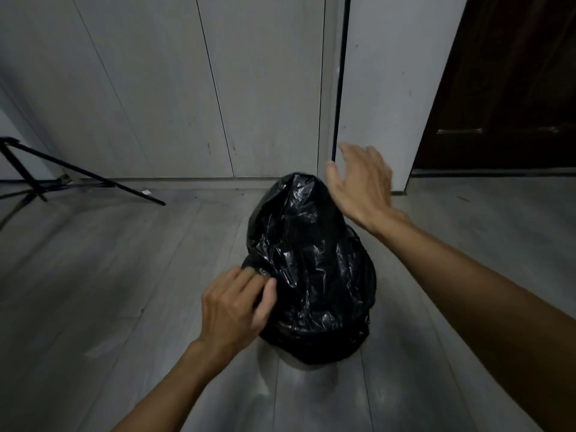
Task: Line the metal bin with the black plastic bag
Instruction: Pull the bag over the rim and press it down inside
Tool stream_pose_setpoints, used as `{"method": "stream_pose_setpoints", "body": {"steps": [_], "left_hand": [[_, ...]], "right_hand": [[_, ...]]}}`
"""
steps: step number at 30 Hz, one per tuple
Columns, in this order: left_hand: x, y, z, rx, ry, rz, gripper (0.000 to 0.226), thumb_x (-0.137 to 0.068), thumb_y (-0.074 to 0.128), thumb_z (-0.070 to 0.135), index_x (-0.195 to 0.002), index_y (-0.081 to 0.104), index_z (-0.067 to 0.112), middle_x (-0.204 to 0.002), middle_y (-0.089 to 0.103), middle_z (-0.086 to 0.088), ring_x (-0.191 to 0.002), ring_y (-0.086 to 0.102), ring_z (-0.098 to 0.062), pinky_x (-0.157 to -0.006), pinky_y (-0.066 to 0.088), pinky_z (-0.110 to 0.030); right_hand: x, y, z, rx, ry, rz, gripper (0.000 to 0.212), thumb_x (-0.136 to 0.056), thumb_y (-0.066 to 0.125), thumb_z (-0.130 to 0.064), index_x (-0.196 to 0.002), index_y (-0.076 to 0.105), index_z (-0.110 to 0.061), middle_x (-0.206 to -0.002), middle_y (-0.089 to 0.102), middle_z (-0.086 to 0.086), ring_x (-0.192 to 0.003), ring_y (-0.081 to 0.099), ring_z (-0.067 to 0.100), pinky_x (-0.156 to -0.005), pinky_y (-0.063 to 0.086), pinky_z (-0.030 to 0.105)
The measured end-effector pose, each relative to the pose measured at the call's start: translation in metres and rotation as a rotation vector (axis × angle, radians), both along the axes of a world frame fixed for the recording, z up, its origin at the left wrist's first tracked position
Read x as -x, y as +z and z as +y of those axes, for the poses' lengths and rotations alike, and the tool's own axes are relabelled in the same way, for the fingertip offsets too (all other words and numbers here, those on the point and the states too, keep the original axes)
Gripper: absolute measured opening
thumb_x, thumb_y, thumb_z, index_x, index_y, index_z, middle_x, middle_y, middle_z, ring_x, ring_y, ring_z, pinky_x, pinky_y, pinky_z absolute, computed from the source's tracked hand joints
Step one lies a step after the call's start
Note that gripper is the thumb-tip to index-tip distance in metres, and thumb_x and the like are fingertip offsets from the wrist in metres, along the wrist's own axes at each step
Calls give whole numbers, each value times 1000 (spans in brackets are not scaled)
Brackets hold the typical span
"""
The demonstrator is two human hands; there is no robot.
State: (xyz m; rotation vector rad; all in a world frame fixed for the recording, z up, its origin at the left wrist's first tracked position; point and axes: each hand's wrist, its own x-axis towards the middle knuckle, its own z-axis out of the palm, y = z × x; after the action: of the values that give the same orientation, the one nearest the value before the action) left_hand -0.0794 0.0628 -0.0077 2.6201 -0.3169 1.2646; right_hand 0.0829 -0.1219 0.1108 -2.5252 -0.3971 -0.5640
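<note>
From the head camera, a crinkled, glossy black plastic bag (pixel 308 269) stands puffed up like a tall dome on the grey wood-plank floor (pixel 124 275), a little toward 5 o'clock of the picture's middle. Its top narrows to a rounded peak toward 12 o'clock, and its wider lower part spreads out and hangs down around whatever is beneath it. The metal bin itself is wholly covered and cannot be made out. Light catches the many creases and folds of the film.

The left hand (pixel 233 304) is at the bag's 9 o'clock side, its grip closed, thumb and curled fingers pinching a fold of the plastic at the lower edge. The right hand (pixel 361 185) is at the bag's 1 o'clock, beside the peak, its grip wide open with fingers spread and holding nothing; whether the palm touches the film cannot be told.

Behind the bag rise pale grey wall panels (pixel 156 88). A black tripod leg (pixel 84 174) slants across the floor at 9 o'clock, and a dark brown wooden door (pixel 514 88) stands at 2 o'clock.
</note>
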Motion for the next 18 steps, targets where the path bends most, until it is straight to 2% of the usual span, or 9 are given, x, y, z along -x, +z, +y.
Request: {"method": "stream_pose_setpoints", "body": {"steps": [2, 3, 4, 6, 8, 11, 13, 15, 18], "left_hand": [[-14, 12, -5, 59, 91, 133, 31, -95, 54, 35, -108, 70, 12, -101, 70, -6, -90, 64, -24, -73, 52, -38], [-20, 14, -8, 73, 141, 270, 47, -95, 51, 44, -128, 61, 13, -124, 65, -10, -113, 60, -28, -89, 51, -43], [-23, 13, -10, 69, 175, 422, 65, -94, 44, 54, -145, 44, 14, -146, 49, -12, -134, 45, -31, -104, 43, -47], [-26, 3, -13, -14, 168, 649, 84, -91, 23, 70, -157, 6, 21, -166, 6, -8, -152, 1, -25, -122, 13, -48], [-22, -11, -13, -130, 77, 726, 84, -89, 7, 74, -154, -11, 25, -164, -14, 2, -149, -21, -13, -122, -9, -47], [-14, -22, -3, -202, -16, 763, 77, -91, 1, 72, -155, 2, 30, -165, 5, 8, -150, -6, -4, -121, -12, -46], [-9, -24, 7, -141, -54, 680, 71, -96, 9, 65, -153, 28, 27, -158, 34, 7, -147, 21, -5, -123, 2, -44], [-5, -25, 13, -46, -110, 551, 60, -101, 23, 54, -138, 55, 20, -138, 60, 5, -134, 48, -9, -121, 19, -39], [-4, -29, 17, 71, -156, 395, 44, -102, 37, 41, -122, 68, 17, -119, 72, 4, -116, 62, -9, -114, 33, -33]], "right_hand": [[-8, 19, 35, -200, 100, 180, 67, -95, 30, -56, -152, 22, -21, -159, 28, 6, -148, 14, 33, -116, 18, 59], [-12, 27, 51, -279, 150, 257, 71, -94, 28, -62, -153, 16, -26, -162, 18, 3, -149, 5, 33, -116, 11, 62], [-15, 32, 65, -297, 190, 306, 74, -91, 26, -67, -154, 10, -31, -164, 9, 2, -149, -3, 33, -115, 3, 65], [-19, 33, 81, -87, 241, 312, 82, -86, 24, -76, -152, -4, -37, -164, -8, -1, -147, -20, 34, -110, -10, 69], [-21, 20, 84, 291, 271, 272, 92, -80, 21, -83, -150, -15, -37, -161, -21, -1, -143, -29, 33, -108, -15, 70], [-17, -12, 72, 609, 355, 268, 97, -74, 17, -89, -148, -21, -38, -160, -23, 1, -143, -27, 34, -110, -12, 68], [-6, -36, 57, 683, 415, 280, 95, -74, 16, -89, -148, -20, -41, -162, -18, -1, -147, -20, 33, -112, -12, 65], [5, -59, 38, 733, 436, 305, 91, -74, 15, -88, -147, -18, -44, -163, -12, -3, -149, -12, 30, -114, -12, 62], [25, -83, 17, 771, 445, 364, 88, -75, 9, -87, -147, -18, -44, -163, -9, -2, -150, -9, 27, -116, -12, 59]]}}
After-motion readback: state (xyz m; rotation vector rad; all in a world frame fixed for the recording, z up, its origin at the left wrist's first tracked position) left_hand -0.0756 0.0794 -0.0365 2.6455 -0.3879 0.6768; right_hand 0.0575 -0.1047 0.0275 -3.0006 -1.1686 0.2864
